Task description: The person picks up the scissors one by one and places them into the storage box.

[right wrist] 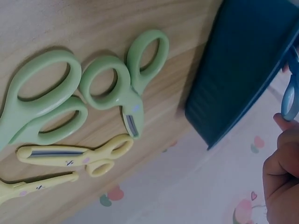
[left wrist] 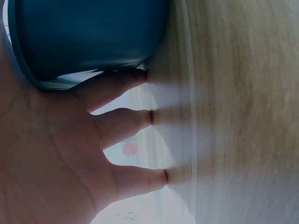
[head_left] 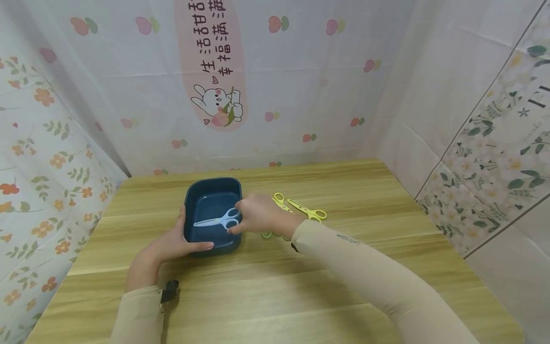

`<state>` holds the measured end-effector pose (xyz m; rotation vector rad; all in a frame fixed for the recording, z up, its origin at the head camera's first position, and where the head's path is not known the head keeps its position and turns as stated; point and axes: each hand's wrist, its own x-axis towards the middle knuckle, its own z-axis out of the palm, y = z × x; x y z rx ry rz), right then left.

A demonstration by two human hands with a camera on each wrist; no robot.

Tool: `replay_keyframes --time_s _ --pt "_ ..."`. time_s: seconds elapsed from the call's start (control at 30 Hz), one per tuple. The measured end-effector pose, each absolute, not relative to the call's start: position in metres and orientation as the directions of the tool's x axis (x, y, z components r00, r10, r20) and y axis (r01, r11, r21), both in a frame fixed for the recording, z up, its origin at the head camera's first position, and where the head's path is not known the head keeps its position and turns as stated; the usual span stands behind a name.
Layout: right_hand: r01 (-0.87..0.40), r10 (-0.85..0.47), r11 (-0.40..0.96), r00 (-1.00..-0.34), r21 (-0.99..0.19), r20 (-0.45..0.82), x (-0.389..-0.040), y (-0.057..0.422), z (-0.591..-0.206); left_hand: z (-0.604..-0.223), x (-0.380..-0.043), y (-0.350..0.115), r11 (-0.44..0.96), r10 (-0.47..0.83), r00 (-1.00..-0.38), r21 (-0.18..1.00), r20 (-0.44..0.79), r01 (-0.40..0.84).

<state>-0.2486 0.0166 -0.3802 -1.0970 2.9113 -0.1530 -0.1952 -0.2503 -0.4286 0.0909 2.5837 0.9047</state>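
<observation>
My right hand pinches light blue scissors by the finger loops. Their blades point left over the inside of a dark blue rectangular bin. The right wrist view shows the curled fingers at one blue loop. At the bin's near left corner rests my left hand, its thumb along the front rim and its fingers beside the left wall. Those fingers are straight and spread in the left wrist view, their tips at the tabletop.
Right of the bin lie two yellow scissors and two green scissors, close together and partly hidden by my right arm in the head view. The wooden table meets patterned curtains behind and at both sides.
</observation>
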Motion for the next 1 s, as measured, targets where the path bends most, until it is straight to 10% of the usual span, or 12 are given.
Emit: replay_keyframes --time_s 1.0 --pt "-0.681 -0.674 0.732 -0.726 0.010 -0.138 -0.244 -0.018 -0.371 -0.429 -0.195 -0.250 0.784 0.199 -0.908 0.616 -0.368 -0.078"
